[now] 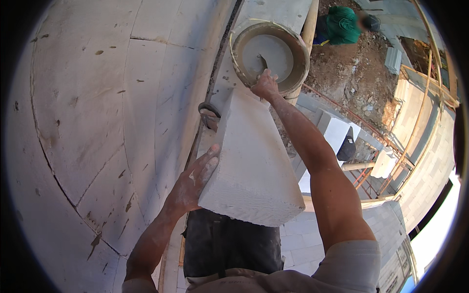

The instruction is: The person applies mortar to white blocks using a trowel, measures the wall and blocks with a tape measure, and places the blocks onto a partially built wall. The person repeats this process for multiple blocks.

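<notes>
A large white block (254,161) is seen from above in the middle of the view, its broad face turned up and its rough end toward the wearer's dark trousers (229,244). Its left side, near that rough end, is touched by the left hand (191,188): the fingers are stretched out along the side rather than curled into a fist, and whether the underside is also supported cannot be told.

Beyond the block's far end, the right hand (266,87) is held over the near rim of a round bucket (299,58). Its fingers are closed around a tool, whose dark, curved end (264,61) is pointed into the bucket, over pale grey, wet-looking material (276,46). The handle is mostly hidden by the hand.

To the left, much of the view is filled by a pale block wall (97,122) with dark joints. Near the block's far left edge, a foot (210,116) is partly seen. At upper right, bare rubble ground (342,78) is shown, with another person in green (342,25) bent over it.
</notes>
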A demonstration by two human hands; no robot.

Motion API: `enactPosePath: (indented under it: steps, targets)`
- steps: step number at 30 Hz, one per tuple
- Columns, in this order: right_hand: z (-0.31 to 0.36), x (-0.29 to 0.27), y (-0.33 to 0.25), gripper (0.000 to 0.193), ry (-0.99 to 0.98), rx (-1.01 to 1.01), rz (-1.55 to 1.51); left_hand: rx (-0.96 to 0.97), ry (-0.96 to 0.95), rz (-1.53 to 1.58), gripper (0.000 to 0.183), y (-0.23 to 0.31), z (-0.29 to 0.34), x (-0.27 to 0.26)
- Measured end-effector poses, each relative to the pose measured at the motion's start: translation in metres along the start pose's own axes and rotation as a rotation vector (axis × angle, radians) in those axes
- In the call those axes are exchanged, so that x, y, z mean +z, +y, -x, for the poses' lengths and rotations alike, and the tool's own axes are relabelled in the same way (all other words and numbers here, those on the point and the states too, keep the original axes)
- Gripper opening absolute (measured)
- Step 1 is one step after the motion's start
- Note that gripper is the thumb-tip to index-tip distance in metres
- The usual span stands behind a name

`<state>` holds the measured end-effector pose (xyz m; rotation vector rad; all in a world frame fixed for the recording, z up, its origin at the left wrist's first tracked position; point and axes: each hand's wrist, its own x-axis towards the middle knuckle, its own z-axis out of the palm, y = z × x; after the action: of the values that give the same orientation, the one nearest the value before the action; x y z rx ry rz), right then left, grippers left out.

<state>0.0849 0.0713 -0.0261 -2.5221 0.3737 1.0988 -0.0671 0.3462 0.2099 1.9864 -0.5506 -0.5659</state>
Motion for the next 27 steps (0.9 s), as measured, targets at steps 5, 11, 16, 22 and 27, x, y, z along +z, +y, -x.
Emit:
enactPosePath:
  steps: [5,11,16,22,27]
  targets:
    - [0.008,-0.052,0.039,0.053,-0.006,0.082,0.074,-0.099,-0.06,0.136,0.109,0.004,-0.003,-0.011]
    - [0.062,-0.06,0.092,0.052,0.238,-0.074,0.295,-0.248,-0.141,0.463,0.103,0.005,-0.015,-0.02]
    - [0.01,-0.039,0.09,0.04,0.169,-0.112,0.217,-0.084,-0.133,0.212,0.108,-0.001,-0.019,-0.016]
    - [0.048,-0.058,0.159,0.045,0.012,-0.065,-0.765,-0.062,-0.189,0.101,0.116,0.001,-0.022,-0.016]
    - [0.148,-0.093,0.188,0.049,0.046,-0.032,-0.922,-0.092,-0.175,-0.024,0.117,0.014,-0.034,-0.021]
